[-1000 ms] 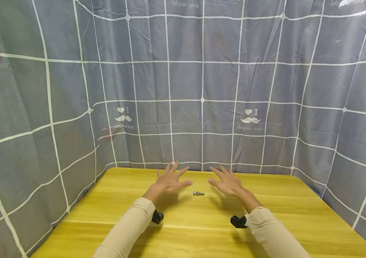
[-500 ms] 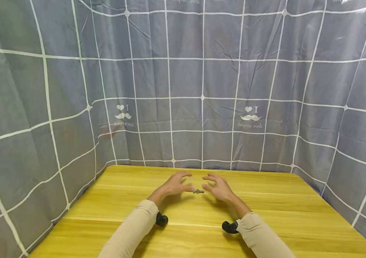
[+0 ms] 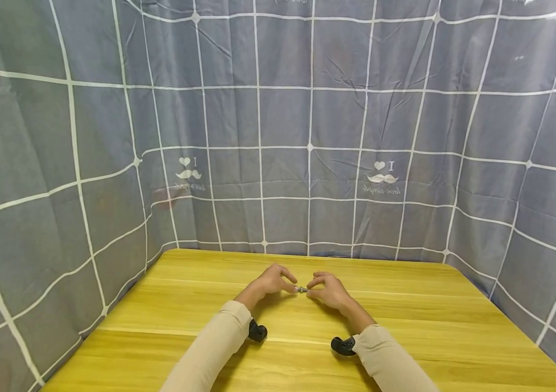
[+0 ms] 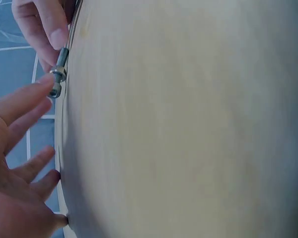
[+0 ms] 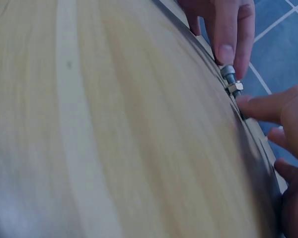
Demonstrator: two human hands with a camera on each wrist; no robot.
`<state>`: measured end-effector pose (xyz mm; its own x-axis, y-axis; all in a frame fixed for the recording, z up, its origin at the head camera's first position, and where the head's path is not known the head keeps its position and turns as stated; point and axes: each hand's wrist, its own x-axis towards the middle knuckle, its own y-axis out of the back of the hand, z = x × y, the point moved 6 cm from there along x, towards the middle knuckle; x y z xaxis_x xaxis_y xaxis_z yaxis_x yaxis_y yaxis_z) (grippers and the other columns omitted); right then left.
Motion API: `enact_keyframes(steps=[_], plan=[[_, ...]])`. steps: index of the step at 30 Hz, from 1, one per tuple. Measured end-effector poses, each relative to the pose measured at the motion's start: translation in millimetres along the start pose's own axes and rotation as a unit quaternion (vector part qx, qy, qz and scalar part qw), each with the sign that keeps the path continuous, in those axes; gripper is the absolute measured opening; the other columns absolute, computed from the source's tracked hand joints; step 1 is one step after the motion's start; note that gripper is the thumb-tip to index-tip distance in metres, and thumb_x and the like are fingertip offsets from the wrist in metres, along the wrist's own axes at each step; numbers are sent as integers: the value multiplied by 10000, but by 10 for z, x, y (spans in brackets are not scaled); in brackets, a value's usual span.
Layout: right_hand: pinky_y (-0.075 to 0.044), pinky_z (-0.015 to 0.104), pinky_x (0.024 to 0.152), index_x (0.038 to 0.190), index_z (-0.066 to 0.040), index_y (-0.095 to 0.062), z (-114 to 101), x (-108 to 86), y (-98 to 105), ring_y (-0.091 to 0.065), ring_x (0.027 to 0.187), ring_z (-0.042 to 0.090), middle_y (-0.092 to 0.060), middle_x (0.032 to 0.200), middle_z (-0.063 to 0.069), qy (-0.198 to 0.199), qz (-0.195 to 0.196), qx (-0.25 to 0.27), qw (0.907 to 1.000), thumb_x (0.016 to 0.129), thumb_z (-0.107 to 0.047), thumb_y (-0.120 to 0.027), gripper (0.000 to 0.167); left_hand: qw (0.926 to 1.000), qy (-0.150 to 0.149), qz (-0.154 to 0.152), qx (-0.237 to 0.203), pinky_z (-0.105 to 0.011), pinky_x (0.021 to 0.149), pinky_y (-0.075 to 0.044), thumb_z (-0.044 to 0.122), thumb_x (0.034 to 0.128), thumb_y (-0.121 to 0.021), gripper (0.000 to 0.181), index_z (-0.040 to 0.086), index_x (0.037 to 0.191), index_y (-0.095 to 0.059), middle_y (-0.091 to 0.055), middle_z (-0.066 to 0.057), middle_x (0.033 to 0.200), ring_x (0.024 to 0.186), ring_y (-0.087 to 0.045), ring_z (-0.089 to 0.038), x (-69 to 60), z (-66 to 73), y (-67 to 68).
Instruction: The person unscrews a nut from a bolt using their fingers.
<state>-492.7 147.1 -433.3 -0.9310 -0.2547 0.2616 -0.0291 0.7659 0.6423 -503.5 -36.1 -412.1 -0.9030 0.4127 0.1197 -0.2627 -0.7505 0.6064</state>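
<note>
A small metal bolt (image 3: 301, 289) with a nut (image 5: 235, 88) on its shank lies sideways between my two hands, low at the table top. My left hand (image 3: 269, 281) pinches the bolt's round head (image 5: 228, 71) between thumb and fingertips, its other fingers spread in the left wrist view. On the opposite side, the thumb and a finger of my right hand (image 3: 331, 292) take hold of the shank end. The right fingertips partly hide that end in the right wrist view. Whether the bolt still touches the table cannot be told.
The yellow wood-grain table (image 3: 185, 326) reaches back to a grey curtain (image 3: 283, 120) with white grid lines, which also hangs at both sides. Black devices (image 3: 257, 331) sit at both sleeve cuffs.
Both hands have come down and inward from a spread-finger pose above the table. Their fingers have closed on the two ends of the bolt.
</note>
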Motion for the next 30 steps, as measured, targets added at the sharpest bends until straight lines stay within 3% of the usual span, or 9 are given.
enact_keyframes(steps=[4, 8, 15, 22, 30], plan=[[-335, 670, 1094, 922, -65, -819, -10, 16, -24, -442, 1348, 532, -577, 1396, 258, 18, 133, -169, 9998, 861, -39, -829, 67, 9998, 72, 80, 184, -523, 1031, -453, 60, 819, -885, 147, 14, 941, -816, -692, -60, 1107, 1157, -588, -332, 23, -18, -9], [-336, 659, 1099, 886, -60, -816, -16, 24, -38, -458, 1334, 529, -596, 1367, 263, 6, 238, -200, 9995, 858, -15, -814, 53, 9990, 171, 149, 374, -492, 995, -476, 82, 821, -893, 92, 57, 881, -827, -684, -7, 1041, 1088, -606, -280, 21, -24, -16], [-323, 651, 1113, 883, -18, -811, -40, 11, -38, -464, 1331, 528, -602, 1354, 276, 79, 359, -142, 9992, 866, -15, -803, 19, 9986, 223, 224, 424, -492, 1000, -476, 103, 845, -879, 72, 65, 884, -831, -702, -13, 1065, 1114, -608, -292, 2, -14, -26], [-305, 670, 1114, 909, -12, -790, -42, 8, -26, -429, 1360, 530, -581, 1386, 259, -21, 425, 55, 9991, 921, -73, -765, 67, 9993, -20, 221, 288, -525, 1040, -445, 99, 892, -833, 62, 47, 925, -824, -707, -41, 1098, 1164, -598, -330, 12, -18, -9], [-331, 673, 1100, 963, -96, -740, -156, -10, 41, -411, 1399, 490, -585, 1414, 218, -239, 618, 509, 9965, 1008, -71, -670, 87, 9991, -200, 339, -145, -607, 1087, -381, 139, 970, -752, 71, 71, 977, -770, -605, -167, 1349, 1347, -474, -428, -17, 67, 30]])
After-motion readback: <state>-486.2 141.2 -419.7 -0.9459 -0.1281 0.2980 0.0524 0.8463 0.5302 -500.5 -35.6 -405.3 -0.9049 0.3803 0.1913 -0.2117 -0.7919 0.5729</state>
